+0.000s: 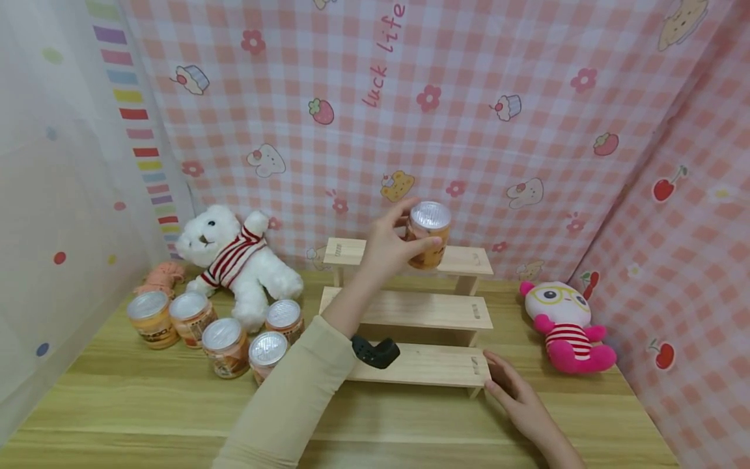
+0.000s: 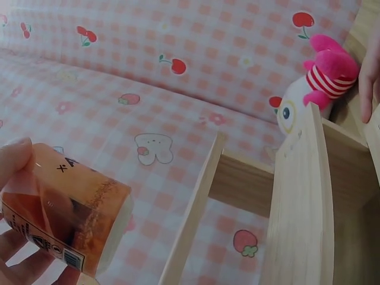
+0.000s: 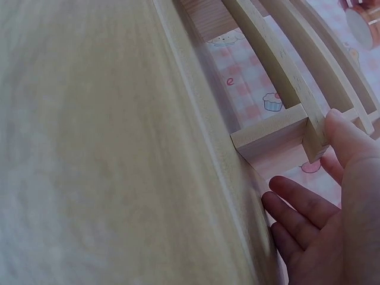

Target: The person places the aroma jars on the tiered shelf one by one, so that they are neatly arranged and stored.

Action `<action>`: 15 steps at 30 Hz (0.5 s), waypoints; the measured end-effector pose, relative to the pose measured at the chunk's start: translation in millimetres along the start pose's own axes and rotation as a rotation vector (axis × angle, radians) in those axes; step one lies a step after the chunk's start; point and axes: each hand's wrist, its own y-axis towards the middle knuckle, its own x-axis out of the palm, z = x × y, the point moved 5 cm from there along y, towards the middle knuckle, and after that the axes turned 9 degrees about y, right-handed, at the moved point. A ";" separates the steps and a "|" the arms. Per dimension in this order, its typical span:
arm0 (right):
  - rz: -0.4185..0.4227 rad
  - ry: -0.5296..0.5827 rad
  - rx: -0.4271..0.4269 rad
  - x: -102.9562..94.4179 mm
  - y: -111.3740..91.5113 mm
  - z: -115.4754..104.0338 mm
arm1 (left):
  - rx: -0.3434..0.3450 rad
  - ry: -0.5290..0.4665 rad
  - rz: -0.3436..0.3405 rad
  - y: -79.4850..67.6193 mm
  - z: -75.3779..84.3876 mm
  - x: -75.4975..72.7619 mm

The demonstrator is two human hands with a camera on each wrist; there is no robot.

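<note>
My left hand (image 1: 388, 242) grips an orange can (image 1: 430, 244) with a silver lid, thumb at its front and fingers round its far side. The can is upright and overlaps the top board of a three-step wooden shelf (image 1: 422, 365) in the head view. Its printed label shows in the left wrist view, where the can (image 2: 89, 196) appears tilted. At the right end of the lowest board, my right hand (image 1: 521, 404) holds the shelf between thumb and index finger. The other fingers (image 3: 297, 202) of that hand lie below the board, off the wood.
Several similar cans (image 1: 225, 345) stand on the table left of the shelf, partly behind my left sleeve. A white teddy bear (image 1: 240, 260) and a peach-coloured bundle (image 1: 161, 279) are behind them. A pink plush toy (image 1: 568, 332) sits at the right. Checked cloth (image 1: 281, 85) covers the back.
</note>
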 end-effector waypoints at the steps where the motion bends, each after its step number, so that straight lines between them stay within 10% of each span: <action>1: 0.000 -0.004 0.000 0.0 0.1 0.1 | 0.001 0.002 0.000 1.6 0.2 2.2; 15: -0.007 0.008 0.002 0.7 1.0 2.1 | -0.076 0.010 -0.016 19.4 -14.1 29.8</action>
